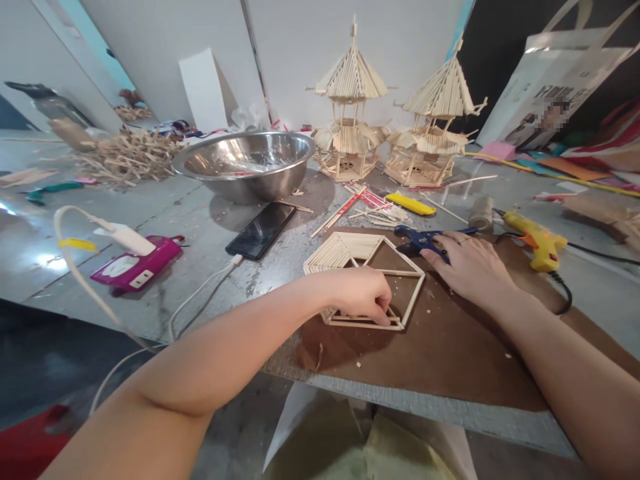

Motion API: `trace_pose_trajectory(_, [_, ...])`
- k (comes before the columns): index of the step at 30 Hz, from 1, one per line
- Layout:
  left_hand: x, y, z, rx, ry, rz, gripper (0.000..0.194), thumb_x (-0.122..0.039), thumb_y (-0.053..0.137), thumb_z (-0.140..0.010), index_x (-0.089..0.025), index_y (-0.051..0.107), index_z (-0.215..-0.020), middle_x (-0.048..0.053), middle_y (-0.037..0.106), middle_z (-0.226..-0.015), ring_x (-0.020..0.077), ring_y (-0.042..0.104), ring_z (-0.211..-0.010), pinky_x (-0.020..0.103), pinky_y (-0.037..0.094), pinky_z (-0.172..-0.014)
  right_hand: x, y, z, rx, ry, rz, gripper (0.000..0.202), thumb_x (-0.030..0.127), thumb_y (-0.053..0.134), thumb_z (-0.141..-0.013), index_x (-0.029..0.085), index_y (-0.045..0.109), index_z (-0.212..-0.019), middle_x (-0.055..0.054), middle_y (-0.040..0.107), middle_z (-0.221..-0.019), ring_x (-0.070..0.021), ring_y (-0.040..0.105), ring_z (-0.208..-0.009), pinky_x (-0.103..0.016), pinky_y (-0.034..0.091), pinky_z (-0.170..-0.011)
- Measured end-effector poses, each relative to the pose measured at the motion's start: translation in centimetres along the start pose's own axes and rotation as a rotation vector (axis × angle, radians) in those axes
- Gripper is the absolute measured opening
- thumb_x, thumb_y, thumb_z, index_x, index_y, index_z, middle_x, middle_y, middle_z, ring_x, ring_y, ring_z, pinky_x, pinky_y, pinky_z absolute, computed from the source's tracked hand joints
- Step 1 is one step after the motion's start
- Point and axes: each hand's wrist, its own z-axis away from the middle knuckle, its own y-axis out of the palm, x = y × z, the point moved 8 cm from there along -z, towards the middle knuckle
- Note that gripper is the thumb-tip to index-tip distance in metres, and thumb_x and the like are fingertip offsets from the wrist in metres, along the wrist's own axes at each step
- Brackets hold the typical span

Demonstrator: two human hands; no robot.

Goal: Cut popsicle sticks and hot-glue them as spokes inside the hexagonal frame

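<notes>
A six-sided frame of thin wooden sticks (414, 300) lies on a brown board (450, 360). Rows of sticks fill its far left sections, while the right and near sections are unfilled. My left hand (363, 293) reaches over the frame, fingers closed in a pinch on a wooden stick (350, 319) along its near side; the fingers hide part of this stick. Beyond the frame's right corner, my right hand (467, 263) is curled over the handles of blue pliers (413, 240). Their jaws point left, close to the frame's far right edge, and the palm covers the rest.
Two stick pagodas (353, 133) (433, 127) stand at the back. Loose sticks (375, 210) and a yellow cutter (410, 204) lie before them. A yellow glue gun (537, 240) with its cable is right. Leftward are a steel bowl (250, 183), phone (261, 230) and purple power strip (137, 263).
</notes>
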Motion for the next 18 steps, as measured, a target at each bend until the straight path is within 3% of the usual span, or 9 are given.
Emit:
trace_pose_trajectory(8, [0.47, 0.49, -0.03, 0.075, -0.019, 0.028, 0.018, -0.033, 0.056, -0.064, -0.016, 0.061, -0.068, -0.002, 0.058, -0.057, 0.0069, 0.046, -0.047, 0.018, 0.029, -0.044, -0.12, 0.12, -0.01, -0.001, -0.018, 0.016, 0.05, 0.051, 0.024, -0.078, 0.016, 0.055, -0.099, -0.01, 0.055, -0.104, -0.0255, 0.05, -0.091, -0.039, 0.034, -0.075])
trace_pose_trajectory(13, [0.26, 0.1, -0.06, 0.056, 0.007, -0.003, 0.018, -0.032, 0.056, -0.064, -0.015, 0.061, -0.068, -0.002, 0.058, -0.057, 0.0062, 0.044, -0.047, 0.018, 0.028, -0.045, -0.01, 0.16, -0.04, 0.003, -0.049, 0.028, 0.05, 0.051, 0.024, -0.078, 0.016, 0.055, -0.099, -0.01, 0.056, -0.102, -0.0254, 0.05, -0.091, -0.038, 0.034, -0.075])
trace_pose_trajectory(18, [0.2, 0.7, 0.0, 0.142, 0.019, 0.018, 0.017, -0.03, 0.055, -0.065, -0.015, 0.061, -0.066, -0.002, 0.056, -0.055, 0.0061, 0.043, -0.046, 0.018, 0.029, -0.045, 0.11, -0.1, 0.09, 0.0, -0.042, 0.022, 0.048, 0.049, 0.026, -0.079, 0.016, 0.055, -0.098, -0.01, 0.056, -0.102, -0.0253, 0.051, -0.091, -0.038, 0.034, -0.075])
